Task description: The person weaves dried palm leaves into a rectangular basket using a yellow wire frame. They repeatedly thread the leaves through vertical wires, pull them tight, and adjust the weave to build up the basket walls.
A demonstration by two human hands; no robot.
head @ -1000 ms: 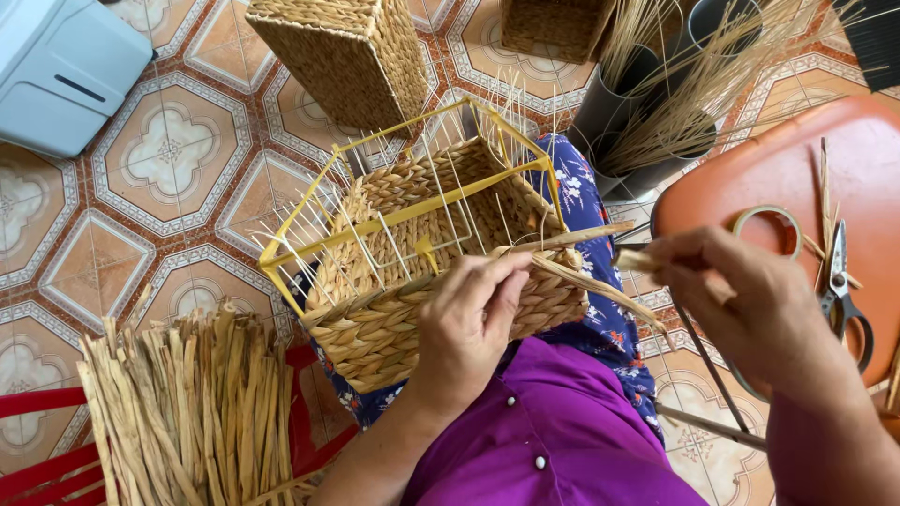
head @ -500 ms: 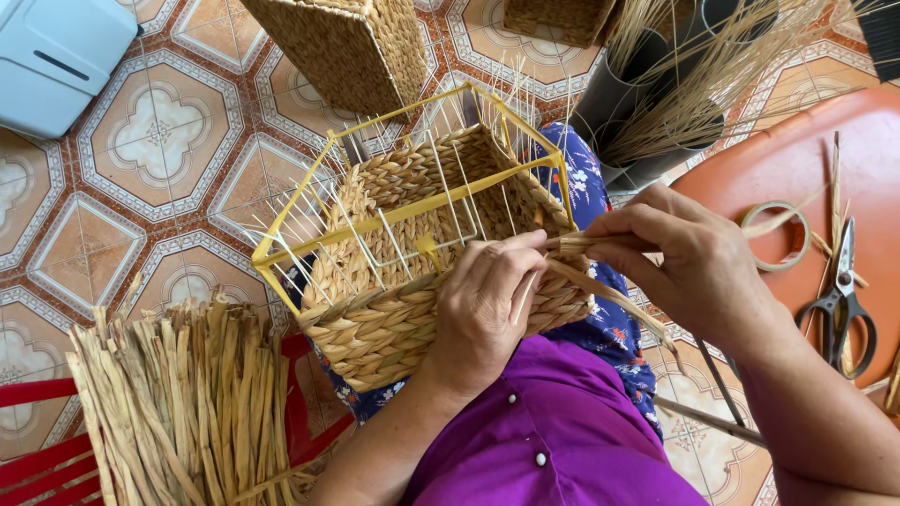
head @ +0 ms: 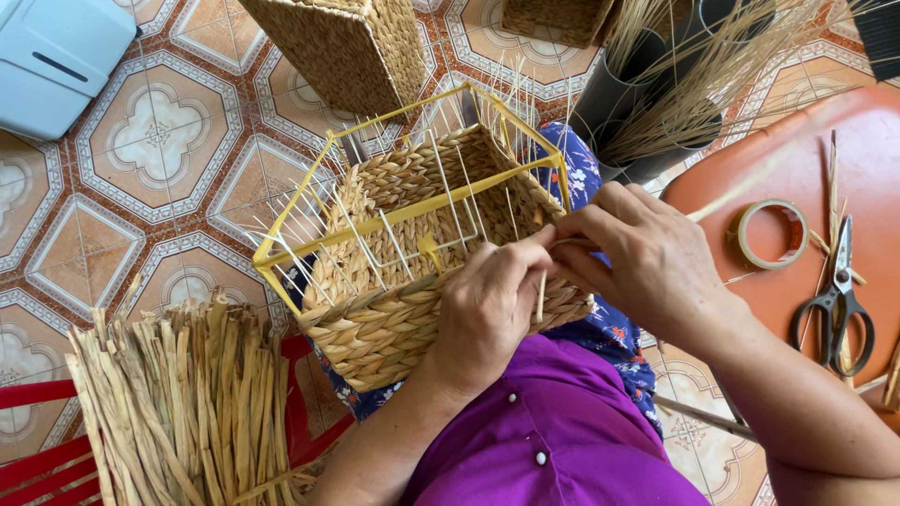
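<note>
The person sat with a half-woven basket (head: 412,272) in their lap, its yellow wire frame (head: 394,220) standing up above the braided straw walls and thin pale spokes sticking out past the rim. The left hand (head: 487,314) lay against the near wall of the basket at its right corner, fingers curled and pressed together, thumb and forefinger pinching a pale straw strand (head: 541,295) that hung down beside the weave. The right hand (head: 647,262) met it at that same corner, its fingers bent inward and closed on the strand's upper end where it went into the wall; the fingertips of both hands touched.

The lap was covered by purple cloth (head: 553,431) over a blue flowered fabric (head: 614,333). At the left edge of the lap, on a red stool (head: 37,459), lay a thick bundle of dried straw strips (head: 178,403). On the patterned tile floor (head: 159,141) beyond the basket stood a finished woven basket (head: 342,47), with another at the far edge. To the right was an orange tray (head: 797,187) holding a roll of tape (head: 771,232) and, near its right edge, black-handled scissors (head: 839,300). Dark tubes of thin straw stalks (head: 684,84) stood behind it. A pale blue box (head: 56,56) sat in the far left corner of the floor.
</note>
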